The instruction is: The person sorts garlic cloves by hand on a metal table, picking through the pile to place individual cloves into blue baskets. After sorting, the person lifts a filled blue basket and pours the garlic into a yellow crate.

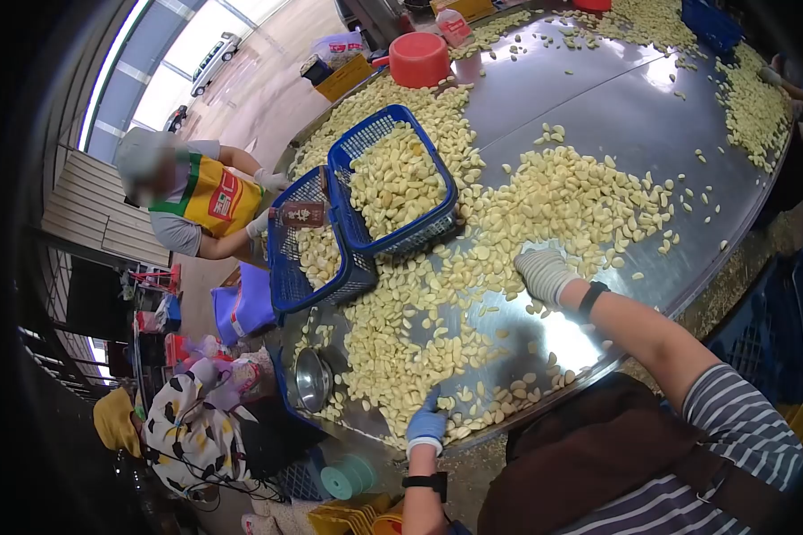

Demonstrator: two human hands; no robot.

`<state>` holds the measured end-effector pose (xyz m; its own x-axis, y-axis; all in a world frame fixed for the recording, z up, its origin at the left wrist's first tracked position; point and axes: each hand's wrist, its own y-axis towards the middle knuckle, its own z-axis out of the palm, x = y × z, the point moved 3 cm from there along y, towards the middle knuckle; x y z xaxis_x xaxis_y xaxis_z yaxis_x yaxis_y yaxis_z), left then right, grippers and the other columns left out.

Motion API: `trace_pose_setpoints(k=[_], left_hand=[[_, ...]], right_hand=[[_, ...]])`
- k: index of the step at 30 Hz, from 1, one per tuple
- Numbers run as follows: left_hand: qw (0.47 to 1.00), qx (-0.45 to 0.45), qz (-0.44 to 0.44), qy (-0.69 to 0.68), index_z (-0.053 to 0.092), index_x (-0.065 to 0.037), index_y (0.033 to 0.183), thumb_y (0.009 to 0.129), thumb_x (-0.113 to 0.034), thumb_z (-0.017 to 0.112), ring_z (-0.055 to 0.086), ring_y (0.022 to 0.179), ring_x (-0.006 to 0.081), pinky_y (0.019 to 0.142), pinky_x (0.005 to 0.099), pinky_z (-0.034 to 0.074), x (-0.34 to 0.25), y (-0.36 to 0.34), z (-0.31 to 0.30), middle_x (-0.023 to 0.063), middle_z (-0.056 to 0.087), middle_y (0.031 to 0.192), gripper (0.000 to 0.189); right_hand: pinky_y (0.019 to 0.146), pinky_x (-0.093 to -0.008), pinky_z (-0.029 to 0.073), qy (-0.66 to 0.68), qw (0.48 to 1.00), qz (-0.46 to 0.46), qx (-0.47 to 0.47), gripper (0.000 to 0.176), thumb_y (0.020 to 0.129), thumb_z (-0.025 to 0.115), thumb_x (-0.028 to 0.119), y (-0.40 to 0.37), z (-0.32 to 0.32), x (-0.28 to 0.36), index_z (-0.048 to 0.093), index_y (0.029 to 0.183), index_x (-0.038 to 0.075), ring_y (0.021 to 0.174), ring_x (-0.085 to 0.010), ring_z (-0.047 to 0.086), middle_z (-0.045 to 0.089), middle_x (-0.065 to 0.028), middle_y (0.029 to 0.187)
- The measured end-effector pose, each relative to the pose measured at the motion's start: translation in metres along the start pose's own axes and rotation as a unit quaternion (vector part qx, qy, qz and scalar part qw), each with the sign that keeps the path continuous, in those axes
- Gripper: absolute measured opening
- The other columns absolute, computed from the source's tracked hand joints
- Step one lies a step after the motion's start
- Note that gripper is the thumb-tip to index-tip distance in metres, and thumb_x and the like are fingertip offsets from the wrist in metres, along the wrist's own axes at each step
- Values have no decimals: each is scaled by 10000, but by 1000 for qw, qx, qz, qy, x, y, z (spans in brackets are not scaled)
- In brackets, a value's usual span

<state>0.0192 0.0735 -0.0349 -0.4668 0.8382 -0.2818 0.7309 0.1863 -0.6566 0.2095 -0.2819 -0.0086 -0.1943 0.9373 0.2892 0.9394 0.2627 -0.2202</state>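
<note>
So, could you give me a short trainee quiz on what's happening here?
1. Which hand of the camera wearer has the blue glove?
2. True or false: the metal bowl stands outside the blue baskets.
3. What is nearest the wearer's right hand? a) a red tub, b) pale pieces, c) a blue basket.

Key: 1. The left hand; 2. True; 3. b.

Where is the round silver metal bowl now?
In the head view, the bowl is left of centre, below the blue plastic baskets and left of the blue-gloved left hand.
</note>
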Motion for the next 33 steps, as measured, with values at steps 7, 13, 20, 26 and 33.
trace_pose_setpoints(k=[7, 13, 20, 26, 33], left_hand=[[989, 55, -33, -133, 711, -51, 1008, 844, -227, 668, 652, 805, 204, 778, 312, 494, 16, -37, -36, 112, 712, 901, 244], [948, -234, -23, -216, 519, -83, 1337, 845, -231, 632, 661, 862, 264, 803, 340, 495, 24, 21, -47, 162, 684, 1080, 527], [958, -262, -68, -100, 603, -105, 1249, 849, -285, 614, 645, 981, 340, 859, 390, 490, -8, 9, -42, 208, 666, 1079, 439], [973, -199, 88, 72, 627, -123, 1170, 870, -248, 594, 646, 924, 339, 819, 413, 498, -47, 17, -34, 159, 677, 1030, 326], [969, -138, 107, 178, 642, -128, 1100, 878, -254, 576, 640, 926, 356, 793, 444, 499, -64, 18, -32, 170, 668, 1021, 264]], right_hand=[[682, -437, 530, -42, 995, -83, -25, 210, 714, 658, 50, -11, 2, 17, 636, 920, 19, 823, -332, 665, 649, -182, 908], [716, -432, 536, -25, 992, -114, 55, 217, 762, 628, 58, -11, 23, 45, 619, 974, 12, 873, -347, 665, 645, -196, 954], [715, -455, 520, 99, 983, -80, 133, 242, 874, 567, 184, -22, 31, 74, 536, 1019, -7, 809, -368, 667, 664, -218, 822], [725, -466, 507, 109, 979, -30, 169, 293, 881, 586, 252, -23, 26, 79, 535, 1024, 2, 819, -371, 661, 669, -190, 834], [736, -455, 504, 120, 981, -111, 102, 193, 891, 547, 203, -29, 61, 75, 566, 999, 44, 819, -378, 650, 664, -185, 862]])
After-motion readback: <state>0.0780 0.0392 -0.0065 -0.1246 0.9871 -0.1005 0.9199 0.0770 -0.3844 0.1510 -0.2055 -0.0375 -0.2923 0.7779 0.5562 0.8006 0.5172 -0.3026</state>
